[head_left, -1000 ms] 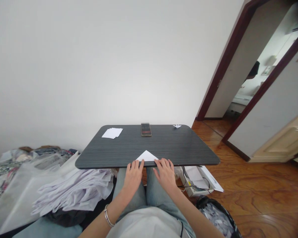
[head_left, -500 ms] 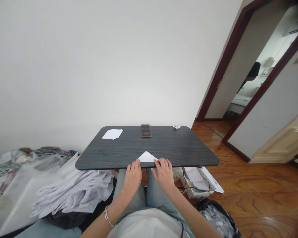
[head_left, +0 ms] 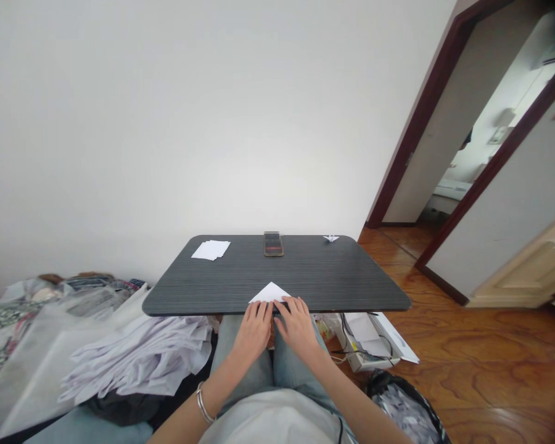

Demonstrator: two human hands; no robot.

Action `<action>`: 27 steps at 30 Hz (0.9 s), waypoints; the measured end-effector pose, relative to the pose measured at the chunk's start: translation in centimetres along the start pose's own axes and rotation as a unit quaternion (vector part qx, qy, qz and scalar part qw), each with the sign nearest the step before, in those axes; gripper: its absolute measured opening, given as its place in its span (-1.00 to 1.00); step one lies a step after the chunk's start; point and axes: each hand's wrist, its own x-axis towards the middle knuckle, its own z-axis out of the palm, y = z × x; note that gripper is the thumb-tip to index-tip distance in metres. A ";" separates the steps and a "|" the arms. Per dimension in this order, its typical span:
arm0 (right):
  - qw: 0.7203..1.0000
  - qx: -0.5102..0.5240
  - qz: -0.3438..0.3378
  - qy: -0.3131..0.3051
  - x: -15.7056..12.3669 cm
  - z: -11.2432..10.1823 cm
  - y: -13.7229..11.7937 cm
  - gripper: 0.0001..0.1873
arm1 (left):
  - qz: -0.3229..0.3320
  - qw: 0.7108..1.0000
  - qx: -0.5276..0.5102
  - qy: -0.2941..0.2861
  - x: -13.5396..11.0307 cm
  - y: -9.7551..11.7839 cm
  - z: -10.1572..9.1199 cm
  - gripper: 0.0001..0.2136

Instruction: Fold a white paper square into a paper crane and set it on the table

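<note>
A white paper folded into a triangle (head_left: 269, 291) lies at the near edge of a dark grey table (head_left: 314, 277). My left hand (head_left: 253, 330) rests with fingers stretched forward onto the paper's near left part. Close beside it, my right hand (head_left: 296, 324) lies with its fingers flat on the paper's near right part. Both hands press the paper down at the table edge and nearly touch each other.
A stack of white sheets (head_left: 210, 249) lies at the table's far left, a phone (head_left: 273, 243) at the far middle, a small folded paper figure (head_left: 331, 238) at the far right. Piled cloth and bags (head_left: 120, 357) sit left; papers and a box (head_left: 374, 339) on the wooden floor right.
Both hands have slid inward along the paper's near edge and now lie close together. The paper has shifted slightly to the left. A person seen through the doorway has moved out of sight.
</note>
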 end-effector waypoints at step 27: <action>0.998 -0.031 0.043 0.016 -0.3 -1.0 1.6 -0.74 | -0.022 0.999 0.026 0.005 0.6 -0.1 0.1 -0.68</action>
